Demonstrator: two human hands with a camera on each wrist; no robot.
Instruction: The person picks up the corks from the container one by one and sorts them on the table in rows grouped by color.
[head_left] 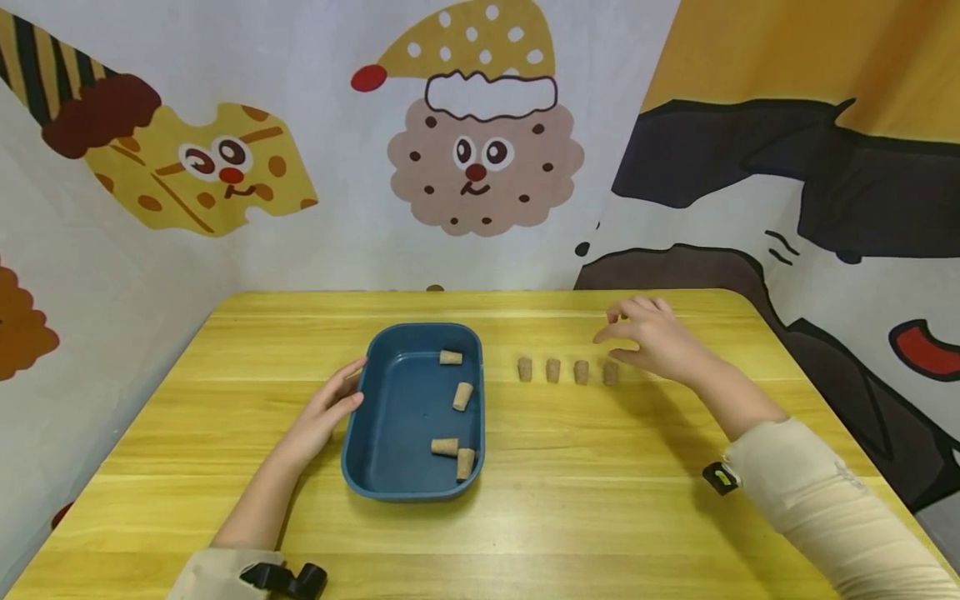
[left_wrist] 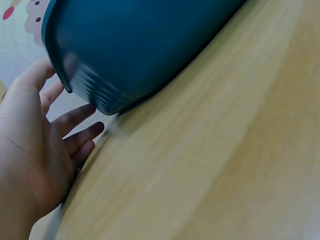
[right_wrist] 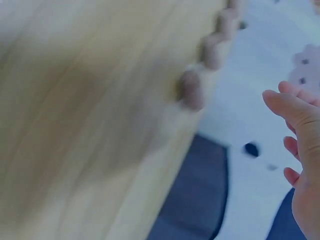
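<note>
My wrinkled beige fabric right sleeve (head_left: 832, 508) slants over the yellow wood-grain table (head_left: 570, 533). My right hand (head_left: 652, 333) hovers near the right end of a row of four tan, tapered cork stoppers (head_left: 581, 372), thumb and fingertips apart, pinching nothing. My left hand (head_left: 318, 417) rests, fingers spread, against the side of a blue, rounded-rectangular plastic tray (head_left: 393, 408); four more corks (head_left: 462, 397) lie inside along its right.

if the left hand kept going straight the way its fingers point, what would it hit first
The blue bin: the left hand is right at its left wall, seemingly touching it, though depth is unclear.
</note>
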